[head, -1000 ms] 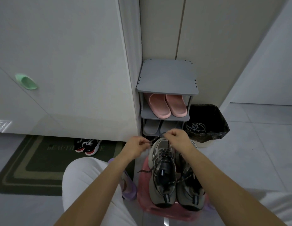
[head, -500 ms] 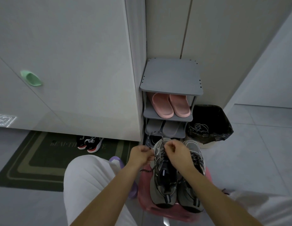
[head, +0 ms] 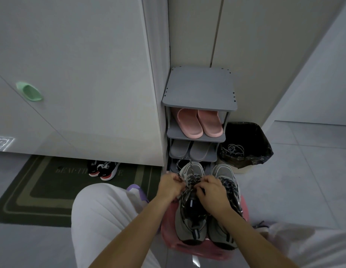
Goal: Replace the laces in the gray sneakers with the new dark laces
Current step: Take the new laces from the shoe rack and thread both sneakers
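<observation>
Two gray sneakers stand side by side on a pink stool (head: 187, 245), toes pointing away from me. The left gray sneaker (head: 189, 223) carries a dark speckled lace (head: 190, 179) across its upper eyelets. My left hand (head: 171, 187) pinches one end of that lace at the shoe's left side. My right hand (head: 211, 194) pinches the lace over the tongue, fingers curled. A loop of the lace rises beyond the toe. The right gray sneaker (head: 226, 190) is laced in the same dark lace and is partly hidden by my right forearm.
A gray shoe rack (head: 199, 88) with pink slippers (head: 199, 122) and gray slippers stands just beyond the stool. A black-lined bin (head: 245, 144) holding pale old laces (head: 235, 149) is to its right. A dark doormat (head: 42, 190) with black-and-red shoes (head: 103, 169) lies left. My knees flank the stool.
Both hands have dropped from above the toe down onto the left sneaker's upper eyelets and drawn closer together, still holding the lace. The camera has tilted slightly.
</observation>
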`<action>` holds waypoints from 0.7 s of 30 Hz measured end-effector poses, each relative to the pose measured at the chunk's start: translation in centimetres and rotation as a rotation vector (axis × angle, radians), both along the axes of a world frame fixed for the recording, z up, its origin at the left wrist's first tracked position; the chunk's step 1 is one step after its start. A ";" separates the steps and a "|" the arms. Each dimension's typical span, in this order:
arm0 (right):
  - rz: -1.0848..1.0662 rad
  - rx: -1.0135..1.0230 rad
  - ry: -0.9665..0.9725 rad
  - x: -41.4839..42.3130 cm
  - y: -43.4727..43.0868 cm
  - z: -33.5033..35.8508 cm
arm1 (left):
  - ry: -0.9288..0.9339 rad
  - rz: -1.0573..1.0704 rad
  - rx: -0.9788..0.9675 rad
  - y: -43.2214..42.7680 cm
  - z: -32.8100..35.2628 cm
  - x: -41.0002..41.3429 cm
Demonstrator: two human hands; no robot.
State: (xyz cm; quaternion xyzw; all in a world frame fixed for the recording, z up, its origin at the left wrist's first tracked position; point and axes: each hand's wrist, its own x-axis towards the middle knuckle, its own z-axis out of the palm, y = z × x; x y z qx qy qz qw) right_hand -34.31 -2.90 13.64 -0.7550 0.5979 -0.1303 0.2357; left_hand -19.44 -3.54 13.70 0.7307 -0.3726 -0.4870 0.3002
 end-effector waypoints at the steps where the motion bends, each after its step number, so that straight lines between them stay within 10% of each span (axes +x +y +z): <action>1: 0.003 0.010 0.011 0.0 0.0 0.0 | 0.006 0.001 0.001 0.0 0.0 -0.1; 21: -0.155 0.062 -0.032 1.1 -0.1 -0.1 | 0.014 -0.072 -0.010 1.2 -0.6 -1.1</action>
